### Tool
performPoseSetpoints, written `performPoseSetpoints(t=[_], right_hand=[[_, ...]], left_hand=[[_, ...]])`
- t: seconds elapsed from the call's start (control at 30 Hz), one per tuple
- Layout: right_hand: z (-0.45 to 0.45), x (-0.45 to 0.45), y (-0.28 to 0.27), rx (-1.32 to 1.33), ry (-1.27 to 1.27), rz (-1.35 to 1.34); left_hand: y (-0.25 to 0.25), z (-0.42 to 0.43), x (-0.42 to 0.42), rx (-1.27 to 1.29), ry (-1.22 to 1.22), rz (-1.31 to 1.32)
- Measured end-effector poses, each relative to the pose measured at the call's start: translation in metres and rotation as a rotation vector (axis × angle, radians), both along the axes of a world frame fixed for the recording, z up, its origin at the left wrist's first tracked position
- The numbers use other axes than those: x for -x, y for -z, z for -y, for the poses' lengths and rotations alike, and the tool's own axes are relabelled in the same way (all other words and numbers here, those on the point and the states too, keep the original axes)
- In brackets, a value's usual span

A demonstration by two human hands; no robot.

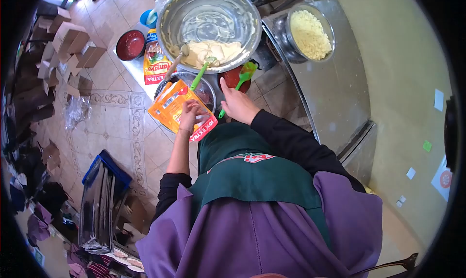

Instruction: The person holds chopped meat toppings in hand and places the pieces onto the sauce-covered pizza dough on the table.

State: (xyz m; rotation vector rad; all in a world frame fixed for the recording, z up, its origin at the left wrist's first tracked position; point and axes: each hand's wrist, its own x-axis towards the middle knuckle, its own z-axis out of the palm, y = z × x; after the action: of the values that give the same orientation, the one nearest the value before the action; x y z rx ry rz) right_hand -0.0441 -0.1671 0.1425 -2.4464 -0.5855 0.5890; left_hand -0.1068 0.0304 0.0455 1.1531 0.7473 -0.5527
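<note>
My left hand [190,115] has its fingers curled at the lower part of an orange pouch [170,107] with "10% EXTRA" on a red band. The pouch leans over a metal bowl [212,91], hiding much of it. My right hand [238,103] has its index finger and thumb spread, with the index fingertip at the near edge of a dark bowl of red sauce [230,78]. Its other fingers are mostly hidden. A green spatula [247,72] lies across that bowl, its handle passing behind my right hand.
A large metal basin [165,35] holds cream-coloured mixture, a wooden-handled utensil [174,66] and another green-handled spatula [198,78]. Left are a second pouch [154,62], a red-coated bowl [131,45] and a blue cup [148,19]. Right, a bowl of pale shreds [310,35] stands on a metal counter [335,88].
</note>
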Motion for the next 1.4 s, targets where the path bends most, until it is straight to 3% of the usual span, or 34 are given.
performPoseSetpoints(t=[0.1, 0.3, 0.43, 0.6, 0.67, 0.77, 0.93, 1.03, 1.1, 1.4], right_hand=[[0.040, 0.012, -0.006, 0.034, 0.076, -0.040], [0.134, 0.055, 0.000, -0.062, 0.268, 0.267], [0.191, 0.100, -0.016, -0.058, 0.420, 0.262], [0.272, 0.172, -0.018, -0.073, 0.676, 0.456], [0.300, 0.199, -0.028, 0.042, 0.802, 0.425], [0.342, 0.244, -0.048, 0.137, 1.030, 0.407], [0.393, 0.326, -0.050, 0.050, 1.333, 0.544], [0.398, 0.371, -0.037, 0.069, 1.477, 0.515], [0.386, 0.400, -0.038, 0.092, 1.609, 0.461], [0.285, 0.518, -0.038, 0.282, 2.472, 0.115]], left_hand=[[-0.003, -0.001, -0.007, -0.108, 0.050, 0.026], [-0.027, 0.050, 0.007, -0.211, 0.655, 0.176], [-0.031, 0.122, 0.025, -0.414, 0.908, 0.652], [-0.048, 0.240, 0.039, -0.326, 1.042, 0.721], [-0.046, 0.286, 0.045, -0.250, 1.111, 0.771], [-0.051, 0.353, 0.063, -0.123, 1.290, 0.756], [-0.074, 0.444, 0.103, 0.037, 1.637, 0.760], [-0.080, 0.474, 0.119, 0.020, 1.813, 0.795], [-0.086, 0.488, 0.124, 0.023, 2.013, 1.006], [-0.063, 0.539, 0.136, 0.360, 2.375, 0.957]])
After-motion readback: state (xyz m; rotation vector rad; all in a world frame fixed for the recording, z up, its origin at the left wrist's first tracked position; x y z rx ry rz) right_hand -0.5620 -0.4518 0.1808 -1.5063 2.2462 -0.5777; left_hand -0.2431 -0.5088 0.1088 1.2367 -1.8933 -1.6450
